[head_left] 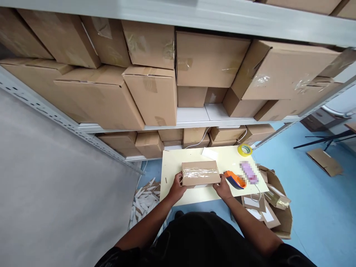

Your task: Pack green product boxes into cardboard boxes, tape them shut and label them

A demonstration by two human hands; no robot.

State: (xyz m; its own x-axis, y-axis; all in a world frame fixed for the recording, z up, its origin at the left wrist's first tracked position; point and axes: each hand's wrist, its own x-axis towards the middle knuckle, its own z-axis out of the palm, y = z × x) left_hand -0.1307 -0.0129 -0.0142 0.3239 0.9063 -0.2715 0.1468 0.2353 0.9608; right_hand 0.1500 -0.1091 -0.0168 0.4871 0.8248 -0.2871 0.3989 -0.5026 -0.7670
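Observation:
A brown cardboard box (200,180) with clear, shiny tape across its top is at the middle of the pale yellow table (178,155). My left hand (177,188) grips its left end, fingers curled round the corner. At the opposite end my right hand (223,187) holds the near right corner. Just right of that hand lies an orange and blue tape dispenser (235,180). A yellow roll of tape (244,150) rests at the table's far right corner. Behind the box is a white flat piece (209,153). The box's underside is hidden.
Metal shelving (191,126) packed with cardboard boxes (150,94) rises behind the table. A blurred purple item (249,172) lies at the right. An open carton (286,218) of smaller boxes stands on the floor at right; white scraps (143,202) are heaped at left.

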